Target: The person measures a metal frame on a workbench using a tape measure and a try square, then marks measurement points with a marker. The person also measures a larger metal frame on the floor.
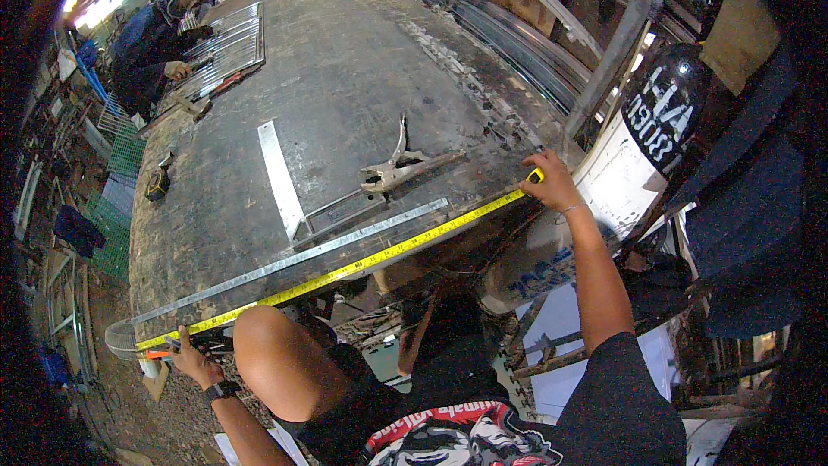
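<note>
A yellow tape measure blade (379, 256) runs along the near edge of a dark worktable (345, 60). At its right end, the fingers of my right hand (555, 183) are wrapped round the yellow-and-black tape measure case (536, 175). My left hand (197, 362) is closed at the blade's other end, by the table's near-left corner. A thin orange item (157, 354) shows at those left fingertips; its kind is unclear. Just beyond the blade lies a long galvanised metal strip (302, 261), almost parallel to it.
Locking clamp pliers (401, 171) and a metal square (278, 168) lie mid-table. Another tape measure (158, 183) sits near the left edge. Far left, a co-worker (151, 47) handles a ribbed metal frame (233, 47). A black-and-white gas cylinder (623, 164) stands right.
</note>
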Available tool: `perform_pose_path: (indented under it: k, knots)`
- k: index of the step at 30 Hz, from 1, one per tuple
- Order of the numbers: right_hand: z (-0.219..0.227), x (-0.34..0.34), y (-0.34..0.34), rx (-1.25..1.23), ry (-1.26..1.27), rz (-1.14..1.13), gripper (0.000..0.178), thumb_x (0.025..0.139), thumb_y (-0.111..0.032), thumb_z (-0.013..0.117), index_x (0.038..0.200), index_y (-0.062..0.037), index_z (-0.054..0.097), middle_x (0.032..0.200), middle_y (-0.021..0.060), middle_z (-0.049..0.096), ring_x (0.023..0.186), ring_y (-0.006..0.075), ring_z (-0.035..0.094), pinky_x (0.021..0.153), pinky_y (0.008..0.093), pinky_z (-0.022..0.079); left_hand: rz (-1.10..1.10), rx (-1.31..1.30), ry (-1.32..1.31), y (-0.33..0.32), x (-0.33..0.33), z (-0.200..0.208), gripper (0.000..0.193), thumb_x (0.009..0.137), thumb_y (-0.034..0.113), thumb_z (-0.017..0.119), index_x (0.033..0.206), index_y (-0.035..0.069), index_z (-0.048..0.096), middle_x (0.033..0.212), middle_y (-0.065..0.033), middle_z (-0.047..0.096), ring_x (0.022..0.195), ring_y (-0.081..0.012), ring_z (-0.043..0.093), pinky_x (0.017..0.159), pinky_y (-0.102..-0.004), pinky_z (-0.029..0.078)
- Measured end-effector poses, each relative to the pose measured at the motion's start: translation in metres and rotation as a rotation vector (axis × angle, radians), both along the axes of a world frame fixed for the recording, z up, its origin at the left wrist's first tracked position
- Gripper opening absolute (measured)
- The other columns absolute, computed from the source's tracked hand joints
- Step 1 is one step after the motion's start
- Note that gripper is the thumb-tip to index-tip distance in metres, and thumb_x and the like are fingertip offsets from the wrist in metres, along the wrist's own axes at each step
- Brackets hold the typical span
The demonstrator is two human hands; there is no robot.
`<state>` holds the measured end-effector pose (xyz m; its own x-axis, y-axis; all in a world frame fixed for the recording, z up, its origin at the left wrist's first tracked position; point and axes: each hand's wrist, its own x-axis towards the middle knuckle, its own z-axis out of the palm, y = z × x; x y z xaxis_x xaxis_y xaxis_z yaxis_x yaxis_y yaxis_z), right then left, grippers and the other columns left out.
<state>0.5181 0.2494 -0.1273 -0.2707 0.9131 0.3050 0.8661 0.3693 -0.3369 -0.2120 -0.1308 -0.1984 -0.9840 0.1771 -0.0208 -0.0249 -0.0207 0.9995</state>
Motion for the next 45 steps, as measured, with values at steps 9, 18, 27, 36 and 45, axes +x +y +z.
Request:
perform_pose_path:
  k: [9,18,27,36,45]
  knots:
    - [0.003,-0.001,0.004,0.029,0.044,0.019,0.051,0.073,-0.032,0.087,0.117,-0.0127,0.070,0.118,0.0177,0.059,0.107,0.0392,0.063,0.094,0.0464,0.054,-0.003,0.067,-0.008,0.009,0.006,0.003,0.053,0.087,0.025,0.086,0.123,0.000,0.058,0.099,-0.0065,0.067,0.073,-0.0170,0.064,0.058,-0.0332,0.053]
    - [0.007,-0.004,0.002,0.032,0.016,0.006,0.051,0.074,-0.032,0.086,0.118,-0.0133,0.070,0.119,0.0184,0.059,0.109,0.0399,0.062,0.096,0.0467,0.053,0.067,-0.058,0.040,0.007,-0.001,-0.004,0.052,0.087,0.030,0.086,0.120,0.002,0.058,0.092,-0.0029,0.064,0.065,-0.0127,0.059,0.050,-0.0294,0.043]
    - [0.007,0.002,0.005,-0.009,0.049,0.055,0.042,0.083,-0.037,0.081,0.116,-0.0122,0.071,0.116,0.0182,0.061,0.110,0.0393,0.061,0.096,0.0476,0.051,0.038,0.005,-0.017,0.006,-0.009,-0.009,0.031,0.091,0.021,0.082,0.105,0.002,0.061,0.090,-0.0040,0.064,0.067,-0.0169,0.061,0.054,-0.0328,0.049]
    - [0.023,-0.013,-0.004,0.081,0.021,0.197,0.034,0.095,-0.034,0.069,0.117,-0.0075,0.069,0.112,0.0195,0.064,0.108,0.0394,0.062,0.094,0.0466,0.051,0.123,-0.111,-0.043,0.024,0.029,0.052,0.036,0.091,0.025,0.081,0.079,0.010,0.051,0.061,0.0022,0.051,0.049,-0.0119,0.048,0.045,-0.0322,0.041]
    - [0.059,-0.134,-0.057,0.186,0.167,0.260,0.032,0.094,-0.038,0.072,0.101,-0.0069,0.072,0.097,0.0153,0.068,0.092,0.0378,0.068,0.082,0.0454,0.056,-0.428,0.043,0.022,0.089,0.124,0.175,0.022,0.094,0.024,0.077,0.088,0.012,0.060,0.065,0.0036,0.054,0.046,-0.0059,0.044,0.041,-0.0253,0.031]
